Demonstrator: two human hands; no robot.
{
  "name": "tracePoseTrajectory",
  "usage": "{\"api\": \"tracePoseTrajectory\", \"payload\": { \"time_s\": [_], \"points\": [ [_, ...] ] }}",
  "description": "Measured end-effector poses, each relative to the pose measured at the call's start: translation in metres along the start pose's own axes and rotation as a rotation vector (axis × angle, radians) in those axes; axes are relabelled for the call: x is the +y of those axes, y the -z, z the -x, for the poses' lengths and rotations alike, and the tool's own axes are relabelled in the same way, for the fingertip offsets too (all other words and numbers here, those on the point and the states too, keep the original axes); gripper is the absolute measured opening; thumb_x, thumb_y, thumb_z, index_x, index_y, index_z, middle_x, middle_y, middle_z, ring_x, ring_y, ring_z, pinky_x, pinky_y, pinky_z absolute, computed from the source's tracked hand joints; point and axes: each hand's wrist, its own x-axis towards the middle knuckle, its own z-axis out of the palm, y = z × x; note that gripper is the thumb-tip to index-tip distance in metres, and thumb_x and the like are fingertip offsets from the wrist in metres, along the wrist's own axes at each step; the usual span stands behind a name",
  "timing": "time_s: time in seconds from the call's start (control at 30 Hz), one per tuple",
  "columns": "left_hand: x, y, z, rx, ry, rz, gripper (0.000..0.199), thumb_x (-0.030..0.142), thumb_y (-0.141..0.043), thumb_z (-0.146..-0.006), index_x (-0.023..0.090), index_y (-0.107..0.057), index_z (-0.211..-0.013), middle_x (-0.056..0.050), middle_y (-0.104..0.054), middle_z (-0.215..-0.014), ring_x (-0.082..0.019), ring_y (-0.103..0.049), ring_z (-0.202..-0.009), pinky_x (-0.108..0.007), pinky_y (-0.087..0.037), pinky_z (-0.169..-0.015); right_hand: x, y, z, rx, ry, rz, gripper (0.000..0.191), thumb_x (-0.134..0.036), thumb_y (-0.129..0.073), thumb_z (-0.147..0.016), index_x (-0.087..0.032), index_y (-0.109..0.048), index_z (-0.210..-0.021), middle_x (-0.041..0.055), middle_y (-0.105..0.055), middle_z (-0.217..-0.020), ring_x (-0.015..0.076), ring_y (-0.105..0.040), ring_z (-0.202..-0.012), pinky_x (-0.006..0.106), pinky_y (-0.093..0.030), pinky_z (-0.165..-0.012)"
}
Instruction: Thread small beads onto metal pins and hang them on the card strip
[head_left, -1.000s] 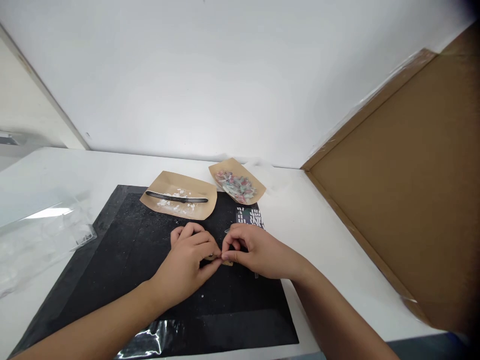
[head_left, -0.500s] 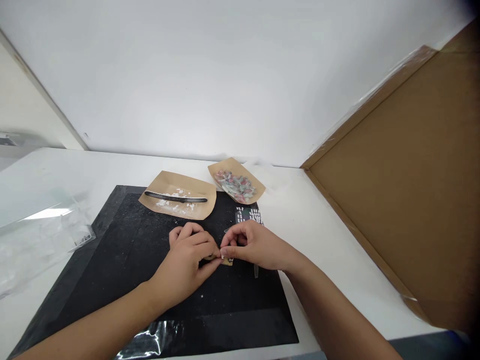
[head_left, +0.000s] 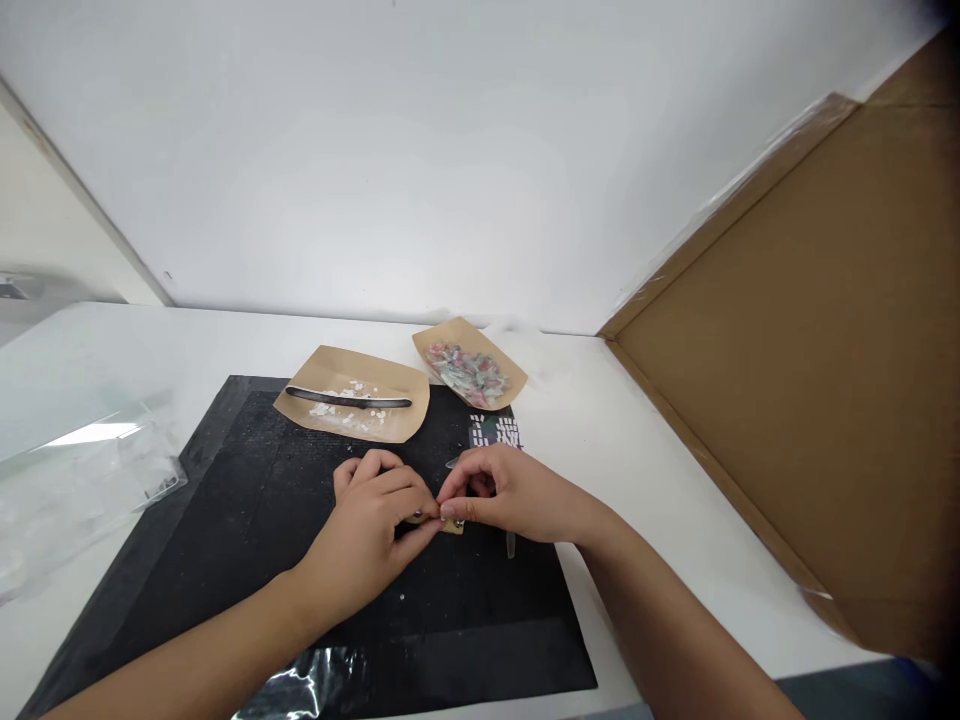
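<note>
Over the black mat (head_left: 465, 650), my left hand (head_left: 382, 515) pinches a small tan piece (head_left: 453, 526) that carries small shiny bits; the fingers cover much of it. My right hand (head_left: 502, 490) meets it from the right, thumb and forefinger closed at the piece, and whatever lies between those tips is too small to make out. Behind my right hand is a dark sheet with small white rectangles (head_left: 495, 430). A narrow translucent strip (head_left: 511, 545) lies below that hand.
A brown paper tray (head_left: 409, 425) holds white bits and a black tool (head_left: 349, 399). Another paper tray (head_left: 516, 375) holds small wrapped pieces. Clear plastic bags (head_left: 82, 500) lie at the left. A large cardboard panel (head_left: 810, 350) stands at the right, a white wall behind.
The view has shifted very slightly. Both hands stay together at the tan piece, with the right fingertips closed in a little more on it.
</note>
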Motion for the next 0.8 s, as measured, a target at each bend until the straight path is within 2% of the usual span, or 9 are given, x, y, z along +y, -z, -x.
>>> {"api": "tracePoseTrajectory", "payload": {
  "time_s": [0.3, 0.47, 0.8],
  "points": [
    [-0.0009, -0.0008, 0.0004, -0.005, 0.007, 0.000, 0.008, 0.027, -0.072, -0.095, 0.029, -0.075, -0.088, 0.003, -0.077, -0.099, -0.024, -0.055, -0.105, -0.044, -0.026, -0.091, 0.0010, -0.0027, 0.0009, -0.006, -0.006, 0.065, 0.019, -0.036, -0.071, -0.092, -0.019, -0.079, -0.088, -0.0012, -0.066, -0.070, 0.0112, -0.052, -0.061, 0.024, -0.038, -0.054],
    [-0.0009, -0.0012, 0.0004, -0.008, 0.008, 0.005, 0.007, 0.026, -0.072, -0.095, 0.029, -0.074, -0.089, 0.003, -0.077, -0.098, -0.024, -0.054, -0.105, -0.044, -0.025, -0.091, -0.0034, -0.0057, 0.0043, 0.040, 0.010, 0.145, 0.013, -0.030, -0.068, -0.092, -0.020, -0.074, -0.087, -0.0023, -0.064, -0.072, 0.0108, -0.054, -0.063, 0.023, -0.040, -0.056],
    [-0.0001, -0.0012, 0.0004, 0.009, 0.014, 0.018, 0.006, 0.024, -0.073, -0.094, 0.029, -0.074, -0.091, 0.004, -0.077, -0.098, -0.024, -0.054, -0.104, -0.044, -0.025, -0.092, -0.0025, -0.0080, 0.0033, -0.002, -0.018, 0.096, 0.007, -0.025, -0.066, -0.087, -0.019, -0.066, -0.083, -0.0038, -0.062, -0.072, 0.0090, -0.051, -0.061, 0.021, -0.039, -0.054]
  ]
}}
